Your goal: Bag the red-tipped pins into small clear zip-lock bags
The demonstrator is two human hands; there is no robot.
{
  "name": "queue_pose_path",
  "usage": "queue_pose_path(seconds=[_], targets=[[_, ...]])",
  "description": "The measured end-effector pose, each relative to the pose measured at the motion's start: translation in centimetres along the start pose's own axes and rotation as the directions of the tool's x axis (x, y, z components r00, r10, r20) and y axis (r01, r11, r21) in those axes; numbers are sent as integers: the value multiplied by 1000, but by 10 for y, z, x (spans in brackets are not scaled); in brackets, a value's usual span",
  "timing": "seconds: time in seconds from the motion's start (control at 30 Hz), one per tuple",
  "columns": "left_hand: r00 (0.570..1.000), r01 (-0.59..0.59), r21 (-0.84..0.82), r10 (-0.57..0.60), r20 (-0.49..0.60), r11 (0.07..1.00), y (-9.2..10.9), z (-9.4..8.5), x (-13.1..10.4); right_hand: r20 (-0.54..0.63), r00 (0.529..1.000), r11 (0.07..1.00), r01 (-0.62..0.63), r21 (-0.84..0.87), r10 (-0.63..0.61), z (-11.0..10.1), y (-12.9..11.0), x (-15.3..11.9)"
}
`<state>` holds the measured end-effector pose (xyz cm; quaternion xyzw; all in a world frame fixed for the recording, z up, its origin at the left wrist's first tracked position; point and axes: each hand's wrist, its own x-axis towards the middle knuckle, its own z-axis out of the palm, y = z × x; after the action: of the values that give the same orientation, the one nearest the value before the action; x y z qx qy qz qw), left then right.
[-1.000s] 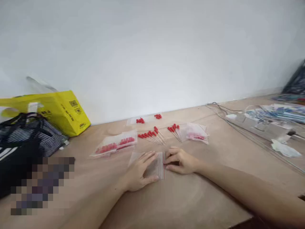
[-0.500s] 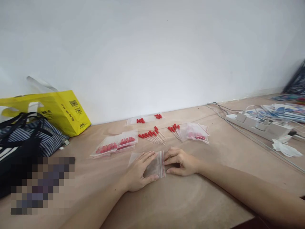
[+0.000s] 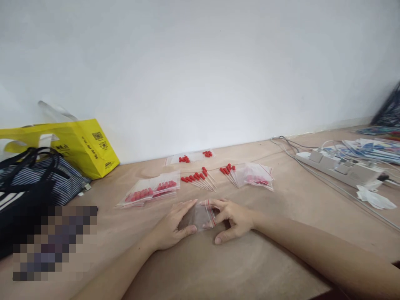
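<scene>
Both hands meet on a small clear zip bag (image 3: 201, 216) lying on the worktop (image 3: 250, 266), just nearer the person than the row of loose red-capped pins (image 3: 200, 178). The left hand (image 3: 170, 227) lies on the bag's left part, fingers out straight, its grip loosely pinching that side. The right hand (image 3: 234, 218) grips the bag's red-striped mouth edge between fingertips and thumb, lifting it slightly. By the look of it, the bag is being opened; parting the mouth would call for the two sides to be pulled apart. Both forearms rest low across the worktop. Filled bags (image 3: 151, 191) lie left of the pins, more bags (image 3: 256, 175) to their right.
</scene>
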<state>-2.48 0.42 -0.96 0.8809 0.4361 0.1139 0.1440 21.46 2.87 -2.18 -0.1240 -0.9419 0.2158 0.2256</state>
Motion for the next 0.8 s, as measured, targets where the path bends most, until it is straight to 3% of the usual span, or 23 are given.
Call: queue_pose_path(seconds=[0.07, 0.13, 0.2, 0.27, 0.33, 0.4, 0.43, 0.53, 0.6, 0.7, 0.8], targets=[[1000, 12, 5, -12, 4, 1000, -3, 0, -1, -30, 999, 993, -37, 109, 40, -2, 4, 0], [999, 36, 3, -36, -8, 999, -2, 1, 0, -86, 984, 973, -139, 183, 157, -9, 15, 3], [998, 63, -1, -63, -24, 998, 0, 2, 1, -214, 904, 928, -347, 135, 369, -21, 33, 6], [997, 75, -4, -75, -33, 997, 2, 2, 1, -415, 701, 767, -642, -12, 580, -36, 56, 11], [997, 74, -6, -74, -35, 997, 3, 2, 1, -535, 443, 463, -880, -107, 719, -52, 81, 16], [997, 74, -12, -75, -37, 997, 3, 1, 1, -570, 313, 308, -945, -107, 760, -65, 102, 20], [996, 74, -15, -75, -38, 997, 3, 1, 1, -571, 270, 261, -960, -101, 775, -70, 110, 22], [997, 61, -23, -62, -51, 998, 4, 0, 0, -550, 187, 171, -982, -80, 814, -77, 129, 27], [997, 44, -23, -45, -56, 999, 5, 0, 0, -528, 157, 145, -987, -65, 835, -79, 137, 30], [998, 38, -15, -39, -54, 999, 6, -1, 1, -493, 150, 155, -987, -32, 857, -80, 144, 34], [998, 42, -9, -42, -54, 999, 7, -1, 1, -509, 185, 220, -975, 10, 841, -85, 143, 38]])
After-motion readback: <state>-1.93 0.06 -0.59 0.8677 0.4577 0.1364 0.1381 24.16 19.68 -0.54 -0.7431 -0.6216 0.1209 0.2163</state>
